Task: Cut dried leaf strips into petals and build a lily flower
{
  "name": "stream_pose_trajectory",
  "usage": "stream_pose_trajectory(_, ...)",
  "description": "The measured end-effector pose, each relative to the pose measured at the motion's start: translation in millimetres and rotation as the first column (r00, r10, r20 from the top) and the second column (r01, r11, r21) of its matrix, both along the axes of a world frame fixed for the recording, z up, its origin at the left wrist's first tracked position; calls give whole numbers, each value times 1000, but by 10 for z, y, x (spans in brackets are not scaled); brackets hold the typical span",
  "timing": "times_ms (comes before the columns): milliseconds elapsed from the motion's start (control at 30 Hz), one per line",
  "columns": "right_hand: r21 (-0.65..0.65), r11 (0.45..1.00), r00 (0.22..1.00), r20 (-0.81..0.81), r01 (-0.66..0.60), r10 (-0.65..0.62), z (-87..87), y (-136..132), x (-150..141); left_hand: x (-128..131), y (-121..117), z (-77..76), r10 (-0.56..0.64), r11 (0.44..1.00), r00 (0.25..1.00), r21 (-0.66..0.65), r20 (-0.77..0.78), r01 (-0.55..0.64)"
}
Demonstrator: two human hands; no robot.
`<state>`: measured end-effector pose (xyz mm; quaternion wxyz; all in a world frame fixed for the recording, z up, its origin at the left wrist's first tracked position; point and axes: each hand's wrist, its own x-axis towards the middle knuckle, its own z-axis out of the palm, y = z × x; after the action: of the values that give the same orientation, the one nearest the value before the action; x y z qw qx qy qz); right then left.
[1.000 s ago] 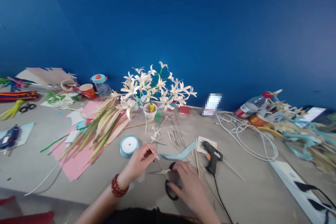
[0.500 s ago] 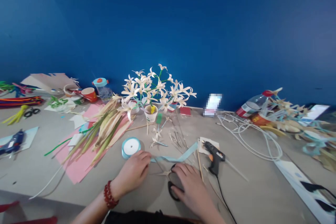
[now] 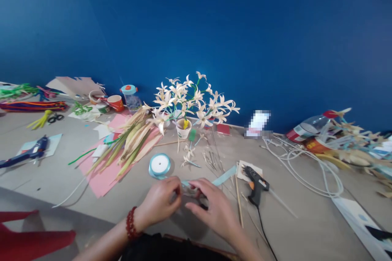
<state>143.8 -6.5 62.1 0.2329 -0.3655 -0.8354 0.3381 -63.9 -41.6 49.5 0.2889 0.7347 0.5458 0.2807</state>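
My left hand (image 3: 159, 202), with a red bead bracelet on the wrist, is curled and pinches the light blue ribbon (image 3: 225, 175) near its loose end. My right hand (image 3: 214, 209) meets it fingertip to fingertip, fingers closed, with a dark bit of the black scissors handle (image 3: 203, 206) showing under them. The ribbon spool (image 3: 159, 165) lies just beyond my left hand. A black glue gun (image 3: 256, 184) rests to the right of my right hand.
A paper cup with cream paper flowers (image 3: 196, 100) stands behind the spool. Dried leaves lie on pink paper (image 3: 104, 177). Thin sticks (image 3: 239, 200), white cords (image 3: 309, 171), a plastic bottle (image 3: 309, 126), a blue glue gun (image 3: 30, 153) and cups (image 3: 115, 102) surround the work spot. A red cloth (image 3: 27, 240) is at lower left.
My right hand lifted off the table and moved left to meet my left hand at the ribbon. The scissors no longer lie flat on the table. The camera turned slightly left.
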Motion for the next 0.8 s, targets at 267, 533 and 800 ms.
stream_pose_trajectory(267,-182,971,910,-357,153,-211,-185,18,-151,-236,190,-47,32,979,999,204,-37,-24)
stream_pose_trajectory(533,-402,885,834,-384,235,-396,-250,40,93,-765,376,-419,249,957,902,235,-353,-172)
stream_pose_trajectory(800,-338,908,845,-384,246,-372,-219,46,94,-773,158,-256,357,875,917,409,-178,-261)
